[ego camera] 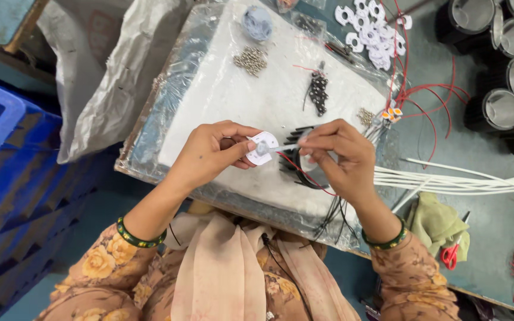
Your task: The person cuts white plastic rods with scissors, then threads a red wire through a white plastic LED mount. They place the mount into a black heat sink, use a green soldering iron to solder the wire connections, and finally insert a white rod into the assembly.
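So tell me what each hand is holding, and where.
Left hand pinches a white disc at its edge. Right hand grips a thin tool near its back end.

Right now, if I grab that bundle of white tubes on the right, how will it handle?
The white tubes are long, thin and lie loose rather than tied, so they would probably splay apart and sag at the ends. They look light for their length. Being round, they may roll on the green table.

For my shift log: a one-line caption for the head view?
Left hand holds a white disc while right hand applies a small tube to it over a black heat sink.
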`<state>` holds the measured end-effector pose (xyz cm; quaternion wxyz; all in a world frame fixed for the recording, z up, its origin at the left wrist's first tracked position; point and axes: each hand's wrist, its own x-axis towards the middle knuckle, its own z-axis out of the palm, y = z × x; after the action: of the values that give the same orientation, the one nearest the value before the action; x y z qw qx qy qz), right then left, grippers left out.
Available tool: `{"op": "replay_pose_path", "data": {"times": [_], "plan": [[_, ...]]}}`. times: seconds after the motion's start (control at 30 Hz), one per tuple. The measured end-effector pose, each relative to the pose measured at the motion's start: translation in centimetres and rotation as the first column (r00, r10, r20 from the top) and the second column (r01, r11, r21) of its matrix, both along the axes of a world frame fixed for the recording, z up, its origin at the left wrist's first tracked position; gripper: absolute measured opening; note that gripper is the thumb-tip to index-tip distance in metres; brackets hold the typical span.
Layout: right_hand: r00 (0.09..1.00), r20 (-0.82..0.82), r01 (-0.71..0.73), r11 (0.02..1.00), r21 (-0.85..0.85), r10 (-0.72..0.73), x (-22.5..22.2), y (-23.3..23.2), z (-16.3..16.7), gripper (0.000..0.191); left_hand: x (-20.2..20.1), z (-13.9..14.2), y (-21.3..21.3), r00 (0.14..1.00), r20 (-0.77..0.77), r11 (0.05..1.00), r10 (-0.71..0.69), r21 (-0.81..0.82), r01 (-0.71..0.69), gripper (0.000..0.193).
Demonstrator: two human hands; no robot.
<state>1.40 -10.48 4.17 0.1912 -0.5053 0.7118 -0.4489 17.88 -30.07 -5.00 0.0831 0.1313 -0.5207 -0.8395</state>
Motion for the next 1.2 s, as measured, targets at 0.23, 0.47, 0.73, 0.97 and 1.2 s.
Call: {"op": "replay_pose_path", "data": {"times": [0.23,0.47,0.73,0.97,1.2], "plan": [[0.958,-0.274,0.073,0.996,-0.053,-0.085,1.9,4.1,-0.1,0.026,0.4,2.5,3.5,0.999,-0.027,0.995,-0.034,-0.094,0.031,0.030],[0.747,-0.660,-0.025,0.989,-0.148,-0.080,2.9,7.0,-0.4,0.028,0.4,2.6,5.6,0.995,-0.037,0.995,-0.095,-0.036,0.093,0.031],[0.547,-0.835,-0.254,0.961,-0.107,0.051,2.2,8.3,0.9,0.022,0.1,3.0,6.4,0.982,0.007,0.982,-0.191,-0.008,0.191,0.034],[0.434,-0.895,-0.316,0.948,-0.050,0.098,2.4,8.7,2.2,0.022,0.3,3.3,6.9,0.975,0.007,0.975,-0.221,0.009,0.221,0.034],[0.356,-0.928,-0.320,0.947,-0.008,0.112,2.5,9.6,2.8,0.025,0.7,3.0,7.4,0.971,0.016,0.970,-0.237,0.053,0.236,0.033]]}}
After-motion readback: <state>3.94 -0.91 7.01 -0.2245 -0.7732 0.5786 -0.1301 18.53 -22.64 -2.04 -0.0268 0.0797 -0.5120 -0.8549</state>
